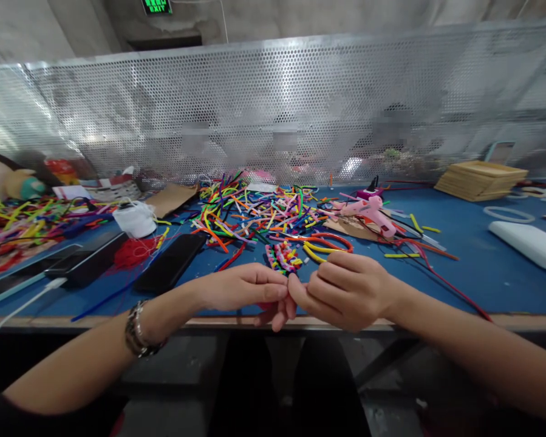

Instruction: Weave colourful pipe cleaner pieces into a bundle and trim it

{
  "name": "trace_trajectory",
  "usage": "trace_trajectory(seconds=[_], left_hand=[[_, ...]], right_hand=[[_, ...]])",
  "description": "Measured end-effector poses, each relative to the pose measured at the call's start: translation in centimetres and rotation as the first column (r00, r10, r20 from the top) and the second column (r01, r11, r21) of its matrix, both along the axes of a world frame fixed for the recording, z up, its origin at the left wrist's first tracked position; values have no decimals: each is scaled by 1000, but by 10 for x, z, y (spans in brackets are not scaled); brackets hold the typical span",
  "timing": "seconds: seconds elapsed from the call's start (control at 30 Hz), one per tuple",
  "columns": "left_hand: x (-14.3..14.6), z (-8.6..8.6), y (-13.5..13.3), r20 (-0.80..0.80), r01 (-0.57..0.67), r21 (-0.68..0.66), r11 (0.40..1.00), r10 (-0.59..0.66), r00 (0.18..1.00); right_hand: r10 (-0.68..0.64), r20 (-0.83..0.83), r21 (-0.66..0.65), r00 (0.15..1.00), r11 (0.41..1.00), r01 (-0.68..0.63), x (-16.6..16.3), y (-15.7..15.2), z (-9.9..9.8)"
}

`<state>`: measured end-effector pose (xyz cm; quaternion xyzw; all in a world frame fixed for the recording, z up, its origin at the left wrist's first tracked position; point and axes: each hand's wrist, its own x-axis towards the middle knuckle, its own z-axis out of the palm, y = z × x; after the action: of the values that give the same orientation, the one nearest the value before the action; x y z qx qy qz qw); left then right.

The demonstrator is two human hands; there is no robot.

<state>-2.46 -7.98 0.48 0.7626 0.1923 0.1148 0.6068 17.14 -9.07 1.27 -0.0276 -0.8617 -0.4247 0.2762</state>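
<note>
My left hand (248, 291) and my right hand (343, 290) meet fingertip to fingertip at the near edge of the blue table (482, 273). Both are pinched closed on something small and reddish between them that I cannot make out. A metal bracelet sits on my left wrist. Just beyond the fingers lies a small multicoloured twisted pipe-cleaner piece (284, 257), beside curved red and yellow pipe cleaners (327, 243). A big heap of cut coloured pipe cleaners (254, 209) spreads behind them.
A pink glue gun (368, 212) lies right of the heap. Two black phones (170, 262) and a white thread spool (135, 218) lie to the left, with more pipe cleaners (22, 227). A wooden board stack (480, 179) and a white pad (528, 241) are on the right. A perforated metal screen (273, 103) backs the table.
</note>
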Motion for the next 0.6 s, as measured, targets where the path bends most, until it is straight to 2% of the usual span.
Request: trace_trajectory(seconds=[0.03,0.1,0.2,0.27,0.33,0.37,0.4,0.43,0.47,0.5,0.53,0.57,0.6], left_hand=[[0,-2,0,6,8,-103,995,-8,1000],[0,-5,0,5,25,-221,975,-25,1000],[-1,-5,0,-8,78,-227,971,-82,997],[-3,-3,-2,-37,74,-119,990,-79,996],[-4,0,-6,-90,27,76,997,-21,996],[-4,2,-8,-109,4,218,976,20,994],[-3,2,-9,-112,-15,397,918,65,992],[-3,3,-10,-102,-28,599,800,111,988],[-2,2,-10,-71,-42,789,613,159,985],[-1,1,-9,-29,-47,926,375,196,980],[-1,0,-9,13,-42,991,131,220,975],[0,-1,-8,44,-26,997,-79,236,971],[0,-1,-7,59,0,972,-236,243,968]], right_hand=[[8,16,34,1000,999,-9,0,-2,1],[23,49,69,999,997,-26,-1,-4,2],[18,71,52,997,998,-21,-4,-8,2],[-4,92,34,996,999,1,-5,-10,2],[-17,118,23,993,1000,15,-5,-11,3],[-23,121,15,992,1000,21,-4,-10,3],[-33,121,-1,992,999,34,-3,-9,2],[-49,119,-29,992,998,53,-2,-7,0],[-67,117,-72,991,995,76,-1,-4,-2],[-90,119,-138,989,985,106,0,0,-5],[-109,116,-221,987,966,132,1,3,-9],[-122,109,-322,987,935,151,1,7,-13],[-138,90,-440,986,883,164,0,10,-17]])
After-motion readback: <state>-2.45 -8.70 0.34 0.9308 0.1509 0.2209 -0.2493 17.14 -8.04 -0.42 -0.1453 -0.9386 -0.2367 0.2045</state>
